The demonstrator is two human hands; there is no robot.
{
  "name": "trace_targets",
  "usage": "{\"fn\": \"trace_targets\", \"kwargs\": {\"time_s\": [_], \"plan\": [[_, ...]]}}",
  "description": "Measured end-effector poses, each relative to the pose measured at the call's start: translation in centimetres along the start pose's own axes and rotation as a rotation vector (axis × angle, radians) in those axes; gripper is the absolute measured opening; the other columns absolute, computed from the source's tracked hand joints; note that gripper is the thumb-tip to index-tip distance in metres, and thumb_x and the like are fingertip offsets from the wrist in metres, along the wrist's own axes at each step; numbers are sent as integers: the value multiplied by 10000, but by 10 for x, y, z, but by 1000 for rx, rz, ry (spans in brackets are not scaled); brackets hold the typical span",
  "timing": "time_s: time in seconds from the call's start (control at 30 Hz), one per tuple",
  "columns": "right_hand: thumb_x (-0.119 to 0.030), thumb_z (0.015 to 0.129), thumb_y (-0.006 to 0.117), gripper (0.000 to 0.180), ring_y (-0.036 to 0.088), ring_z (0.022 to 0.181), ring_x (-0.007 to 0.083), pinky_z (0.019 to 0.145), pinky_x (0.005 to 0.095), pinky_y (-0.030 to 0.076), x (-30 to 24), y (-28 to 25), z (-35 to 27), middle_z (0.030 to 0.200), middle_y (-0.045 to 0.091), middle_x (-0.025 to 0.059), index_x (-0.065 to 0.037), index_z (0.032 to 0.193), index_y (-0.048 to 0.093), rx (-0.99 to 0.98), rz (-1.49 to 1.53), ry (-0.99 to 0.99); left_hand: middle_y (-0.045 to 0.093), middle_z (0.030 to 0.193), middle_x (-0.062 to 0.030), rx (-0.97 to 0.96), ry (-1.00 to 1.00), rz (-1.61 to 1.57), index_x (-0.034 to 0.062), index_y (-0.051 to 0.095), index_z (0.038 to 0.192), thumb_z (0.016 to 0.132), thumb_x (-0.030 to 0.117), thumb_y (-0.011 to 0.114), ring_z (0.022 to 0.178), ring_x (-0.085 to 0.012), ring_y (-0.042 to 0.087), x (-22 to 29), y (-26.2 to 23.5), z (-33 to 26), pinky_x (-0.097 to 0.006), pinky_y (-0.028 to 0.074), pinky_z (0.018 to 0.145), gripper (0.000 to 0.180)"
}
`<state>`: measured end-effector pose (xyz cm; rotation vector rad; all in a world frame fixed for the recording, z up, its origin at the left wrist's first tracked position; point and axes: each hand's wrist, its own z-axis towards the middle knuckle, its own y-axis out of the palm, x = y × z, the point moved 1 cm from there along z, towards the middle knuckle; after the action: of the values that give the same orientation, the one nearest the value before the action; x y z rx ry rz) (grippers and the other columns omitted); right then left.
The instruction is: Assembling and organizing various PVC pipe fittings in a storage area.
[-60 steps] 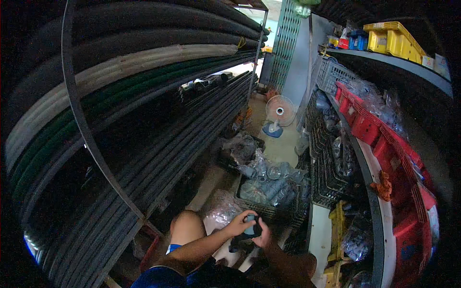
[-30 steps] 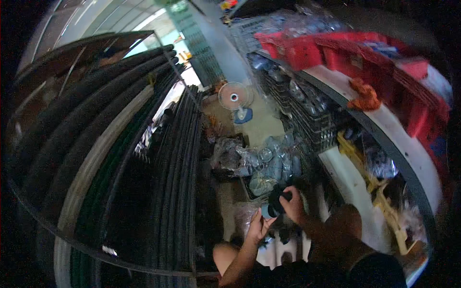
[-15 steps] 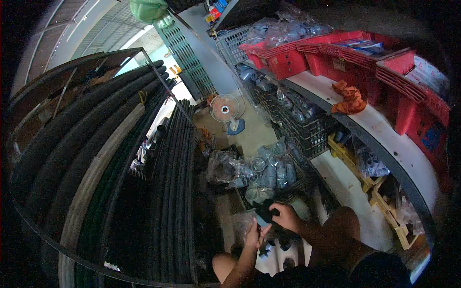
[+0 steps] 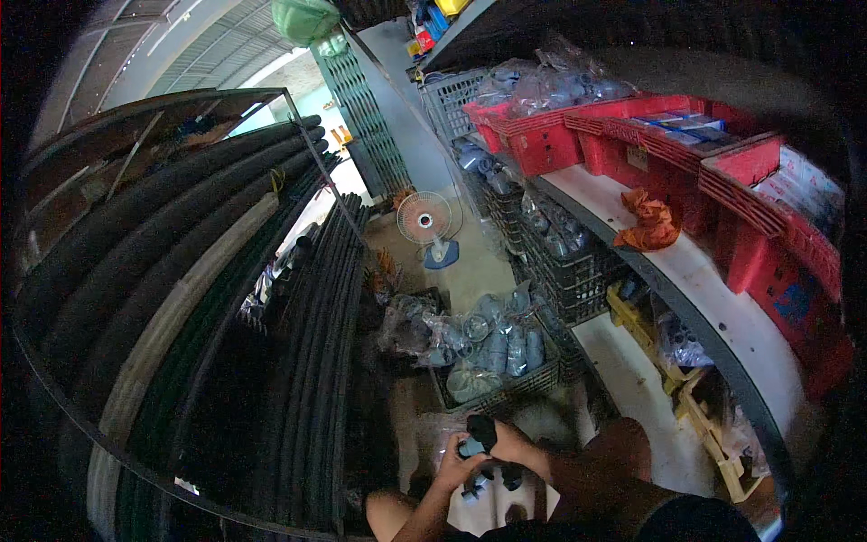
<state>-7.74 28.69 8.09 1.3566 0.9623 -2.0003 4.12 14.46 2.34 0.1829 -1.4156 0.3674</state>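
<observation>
My left hand (image 4: 454, 466) is closed round a short grey-blue pipe fitting (image 4: 470, 447), just above my lap. At its far side my right hand (image 4: 518, 449) grips a dark black piece (image 4: 482, 430) whose kind I cannot make out. The black piece meets the upper end of the fitting. Clear plastic film (image 4: 437, 428) lies beside my left hand. Below my hands, several small dark and grey fittings (image 4: 476, 485) rest on a pale surface between my legs.
Ahead stands a black crate (image 4: 506, 390) of bagged grey fittings, with a fan (image 4: 440, 250) beyond. Dark pipes (image 4: 312, 361) fill a rack on the left. On the right, a shelf (image 4: 700, 271) carries red bins (image 4: 623, 154) and an orange crumpled bag (image 4: 648, 222).
Both hands have come closer to my body, drawing the fitting and black piece together. My view has shifted, so the crate ahead shows more fully.
</observation>
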Motion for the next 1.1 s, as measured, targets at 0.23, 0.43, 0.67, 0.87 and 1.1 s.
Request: {"fn": "trace_targets", "kwargs": {"time_s": [0.23,0.43,0.67,0.87,1.1], "plan": [[-187,776,702,458,634,1028,401,867,461,496,24,2,-2,1108,659,213,-49,1199,595,-152,-278,-240,605,800,-7,-282,-562,46,55,620,1082,913,469,635,664,-110,537,-37,-21,-5,-266,436,590,447],[-126,826,640,340,672,783,311,678,403,528,63,-3,-1,953,694,161,-23,1149,620,-14,-127,85,605,811,-31,65,-487,-23,85,596,1064,981,293,588,626,-116,537,64,13,1,-240,413,529,224],[-150,887,616,207,604,612,129,517,272,507,58,16,-5,830,658,44,-67,1073,654,-204,666,651,557,692,-35,287,58,232,32,574,868,1004,257,519,656,-123,528,32,1,5,-299,444,590,269],[-65,744,708,510,674,905,336,786,400,536,13,19,-12,1004,673,183,-11,1227,551,-126,-375,-85,529,590,-91,-92,-363,276,6,566,778,985,288,465,526,-233,534,-19,-29,0,-375,443,516,364],[-49,782,688,463,653,973,264,856,362,508,39,2,-4,1030,662,155,21,1218,548,-163,-334,-103,538,583,-16,148,-630,-275,58,580,935,925,326,670,500,-109,526,21,-1,11,-257,428,482,282]]}}
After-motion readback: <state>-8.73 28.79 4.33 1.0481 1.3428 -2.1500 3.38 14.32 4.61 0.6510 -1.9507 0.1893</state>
